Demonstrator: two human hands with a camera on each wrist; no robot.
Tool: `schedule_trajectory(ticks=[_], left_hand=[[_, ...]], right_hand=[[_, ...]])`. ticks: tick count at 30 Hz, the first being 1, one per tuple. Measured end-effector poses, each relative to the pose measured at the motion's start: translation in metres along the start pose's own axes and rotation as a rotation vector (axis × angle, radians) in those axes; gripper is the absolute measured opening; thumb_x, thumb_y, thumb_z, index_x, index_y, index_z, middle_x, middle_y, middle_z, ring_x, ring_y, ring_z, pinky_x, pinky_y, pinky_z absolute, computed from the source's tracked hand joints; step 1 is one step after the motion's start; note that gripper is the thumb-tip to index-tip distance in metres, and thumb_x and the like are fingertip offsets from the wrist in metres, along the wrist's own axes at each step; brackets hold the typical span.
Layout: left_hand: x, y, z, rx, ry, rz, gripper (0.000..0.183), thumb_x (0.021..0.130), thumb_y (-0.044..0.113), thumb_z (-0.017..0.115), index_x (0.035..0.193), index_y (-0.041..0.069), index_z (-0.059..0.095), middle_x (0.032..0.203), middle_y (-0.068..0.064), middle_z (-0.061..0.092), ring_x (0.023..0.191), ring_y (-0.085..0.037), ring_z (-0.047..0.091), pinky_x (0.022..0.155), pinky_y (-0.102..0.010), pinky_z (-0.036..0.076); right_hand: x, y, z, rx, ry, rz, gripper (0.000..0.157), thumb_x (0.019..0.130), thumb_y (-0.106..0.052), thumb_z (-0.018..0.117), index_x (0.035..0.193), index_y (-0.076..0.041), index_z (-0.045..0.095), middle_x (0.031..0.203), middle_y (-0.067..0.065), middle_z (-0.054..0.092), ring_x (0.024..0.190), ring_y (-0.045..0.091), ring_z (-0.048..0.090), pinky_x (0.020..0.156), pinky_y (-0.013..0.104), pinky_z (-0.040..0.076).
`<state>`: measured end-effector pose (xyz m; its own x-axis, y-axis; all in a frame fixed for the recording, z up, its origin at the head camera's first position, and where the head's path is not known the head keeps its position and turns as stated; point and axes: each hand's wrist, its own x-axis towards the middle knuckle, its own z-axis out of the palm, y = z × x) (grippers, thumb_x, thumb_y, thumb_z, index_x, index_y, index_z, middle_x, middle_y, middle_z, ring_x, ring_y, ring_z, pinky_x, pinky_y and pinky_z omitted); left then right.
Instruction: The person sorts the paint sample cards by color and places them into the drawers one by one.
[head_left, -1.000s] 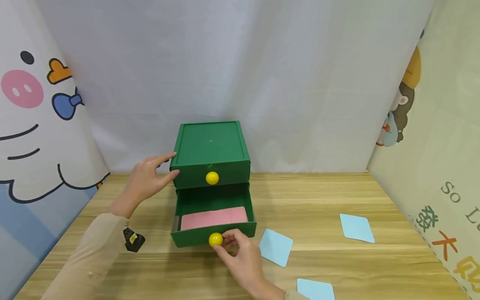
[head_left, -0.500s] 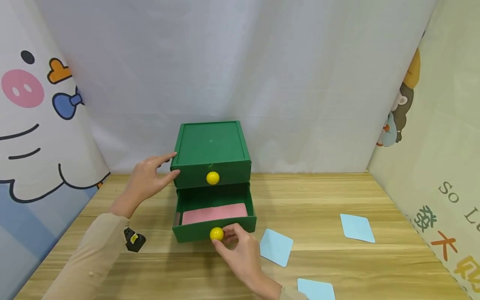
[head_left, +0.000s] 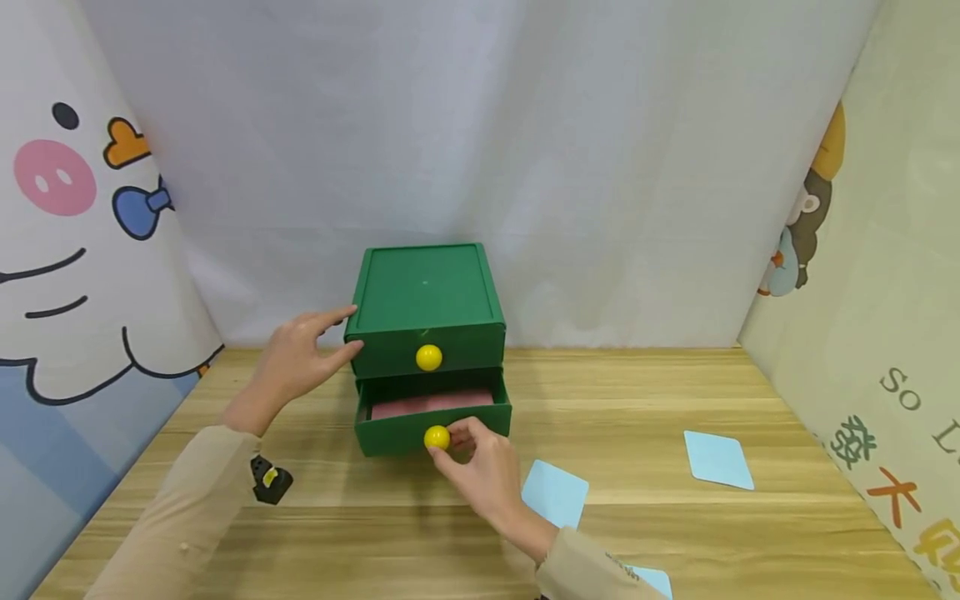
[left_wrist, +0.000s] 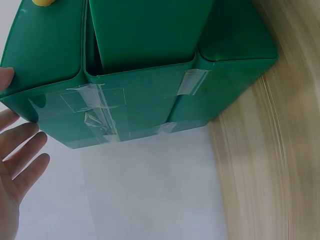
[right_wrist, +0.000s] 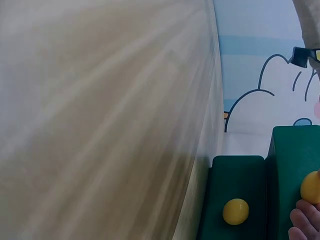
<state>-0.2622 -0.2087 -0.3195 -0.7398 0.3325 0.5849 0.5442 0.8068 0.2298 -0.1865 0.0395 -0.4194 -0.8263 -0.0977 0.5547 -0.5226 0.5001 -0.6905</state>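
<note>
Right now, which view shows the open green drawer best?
The head view: the open green drawer shows its front, yellow knob and pink contents. Left wrist shows mainly its side; right wrist, part of its front and knob.

Smooth green plastic cabinet [head_left: 426, 287] with a soft sheen, its round yellow knobs [head_left: 429, 357] glossy, shiny clear tape [left_wrist: 192, 81] on its left side. Smooth wood-grain tabletop [head_left: 600, 392]; matt, paper-like blue cards [head_left: 718, 459] at right; softly creased whitish cloth [head_left: 600, 167] at the far side; matt beige cloth sleeves [head_left: 178, 504].

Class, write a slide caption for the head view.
Right hand pinches the round yellow knob of a partly open green plastic drawer with pink contents; left hand touches the boxy green cabinet.
</note>
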Motion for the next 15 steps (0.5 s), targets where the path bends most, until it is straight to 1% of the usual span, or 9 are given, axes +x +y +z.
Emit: schedule_trajectory(ticks=[5,9,15], left_hand=[[0.001,0.001,0.000,-0.017,-0.017,-0.007,0.050,0.083,0.025,0.066,0.126,0.004,0.054,0.112,-0.022,0.060,0.094,-0.036,0.057,0.075,-0.052,0.046],[0.002,0.001,0.000,-0.023,-0.016,-0.006,0.050,0.082,0.024,0.067,0.126,0.004,0.054,0.113,-0.022,0.059,0.094,-0.036,0.058,0.076,-0.052,0.046],[0.002,0.001,-0.001,-0.019,-0.022,-0.013,0.050,0.082,0.025,0.067,0.126,0.004,0.054,0.112,-0.022,0.060,0.094,-0.036,0.058,0.076,-0.052,0.046]], right_hand=[[0.012,0.005,0.003,-0.037,0.006,-0.011,0.020,0.077,-0.027,0.072,0.086,-0.011,0.065,0.076,-0.001,0.067,0.068,0.011,0.062,0.060,0.019,0.047],[0.021,0.008,0.006,-0.050,-0.007,0.006,0.022,0.077,-0.028,0.072,0.087,-0.010,0.064,0.077,0.001,0.067,0.071,0.015,0.063,0.062,0.021,0.047],[0.032,0.011,0.011,-0.053,-0.019,0.036,0.021,0.078,-0.026,0.071,0.089,-0.009,0.064,0.079,0.001,0.067,0.072,0.016,0.062,0.064,0.023,0.047]])
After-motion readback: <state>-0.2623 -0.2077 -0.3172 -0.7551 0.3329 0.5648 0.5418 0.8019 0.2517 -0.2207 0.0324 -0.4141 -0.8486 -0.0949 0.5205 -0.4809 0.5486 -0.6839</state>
